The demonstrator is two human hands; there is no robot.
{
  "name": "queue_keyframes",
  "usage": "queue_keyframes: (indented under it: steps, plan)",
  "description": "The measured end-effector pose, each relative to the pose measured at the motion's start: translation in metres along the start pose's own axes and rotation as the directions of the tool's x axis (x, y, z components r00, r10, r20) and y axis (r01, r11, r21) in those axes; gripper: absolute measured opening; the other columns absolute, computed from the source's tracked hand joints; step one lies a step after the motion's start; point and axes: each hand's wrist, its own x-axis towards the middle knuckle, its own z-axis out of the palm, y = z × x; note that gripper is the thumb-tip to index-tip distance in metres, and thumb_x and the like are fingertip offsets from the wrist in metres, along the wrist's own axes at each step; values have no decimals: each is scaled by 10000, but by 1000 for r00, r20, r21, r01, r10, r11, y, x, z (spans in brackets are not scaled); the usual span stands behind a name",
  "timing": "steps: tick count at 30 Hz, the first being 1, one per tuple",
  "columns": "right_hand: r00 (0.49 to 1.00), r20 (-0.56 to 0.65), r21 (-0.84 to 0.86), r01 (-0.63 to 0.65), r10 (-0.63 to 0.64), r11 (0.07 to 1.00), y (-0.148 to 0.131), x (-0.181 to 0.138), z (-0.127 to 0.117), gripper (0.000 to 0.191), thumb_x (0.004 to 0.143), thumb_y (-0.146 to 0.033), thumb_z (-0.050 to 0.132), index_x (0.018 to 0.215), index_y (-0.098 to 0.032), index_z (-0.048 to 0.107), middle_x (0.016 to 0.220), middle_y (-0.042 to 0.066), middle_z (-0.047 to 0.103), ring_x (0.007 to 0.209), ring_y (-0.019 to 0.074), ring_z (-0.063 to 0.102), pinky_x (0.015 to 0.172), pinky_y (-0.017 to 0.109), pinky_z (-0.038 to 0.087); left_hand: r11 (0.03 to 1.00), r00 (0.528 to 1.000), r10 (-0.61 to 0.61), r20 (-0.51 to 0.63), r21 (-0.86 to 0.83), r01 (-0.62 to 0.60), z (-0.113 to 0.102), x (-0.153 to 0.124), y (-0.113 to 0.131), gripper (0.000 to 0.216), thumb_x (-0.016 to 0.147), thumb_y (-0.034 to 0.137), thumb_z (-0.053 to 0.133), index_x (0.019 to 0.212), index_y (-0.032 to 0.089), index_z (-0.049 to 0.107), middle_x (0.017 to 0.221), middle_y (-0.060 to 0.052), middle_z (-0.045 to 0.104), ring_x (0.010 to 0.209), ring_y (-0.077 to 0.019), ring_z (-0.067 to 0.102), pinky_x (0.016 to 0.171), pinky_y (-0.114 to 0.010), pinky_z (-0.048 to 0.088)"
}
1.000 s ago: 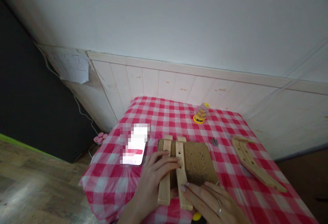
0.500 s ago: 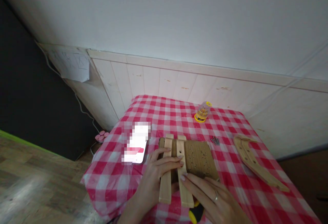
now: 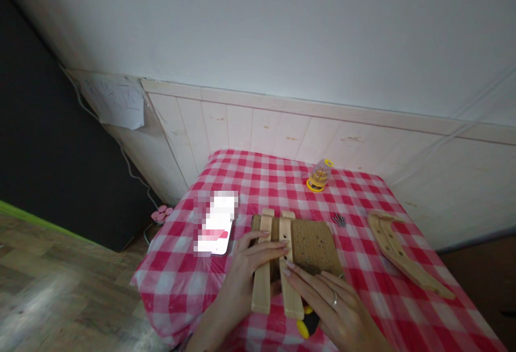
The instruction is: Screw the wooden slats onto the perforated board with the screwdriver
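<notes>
My left hand (image 3: pixel 248 266) is wrapped over a pale wooden strip (image 3: pixel 262 287), its fingertips reaching across to a second wooden strip (image 3: pixel 292 298) with dark holes. Both strips lie side by side on a brown wooden board (image 3: pixel 314 244) marked with small holes. My right hand (image 3: pixel 334 303) rests its fingertips on the second strip's right edge. Beneath its palm shows the black and yellow handle of what looks like a screwdriver (image 3: pixel 309 324), tucked in the hand; most of the tool is hidden.
A phone (image 3: pixel 217 228), partly pixelated, lies left. Several screws (image 3: pixel 339 220) sit beside the board. A curved wooden piece (image 3: pixel 399 255) with holes lies right. Behind stands a clear and yellow container (image 3: pixel 320 176). A red-and-white checked cloth (image 3: pixel 258 174) covers the table, which meets the wall.
My right hand has shifted slightly up and left along the second strip, the tool handle moving with it. Another hole in that strip now shows between my hands.
</notes>
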Motion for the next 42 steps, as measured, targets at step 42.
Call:
queue_keyframes:
  steps: [42]
  plan:
    - [999, 32, -3, -3, 3, 1000, 0, 9, -9, 581, 970, 64, 231, 1217, -157, 709, 1118, 37, 837, 947, 114, 790, 773, 250, 606, 993, 972, -69, 224, 104, 47, -29, 14, 20, 760, 787, 500, 855, 1425, 263, 516, 1532, -122, 520, 1432, -383, 389, 1174, -605, 371]
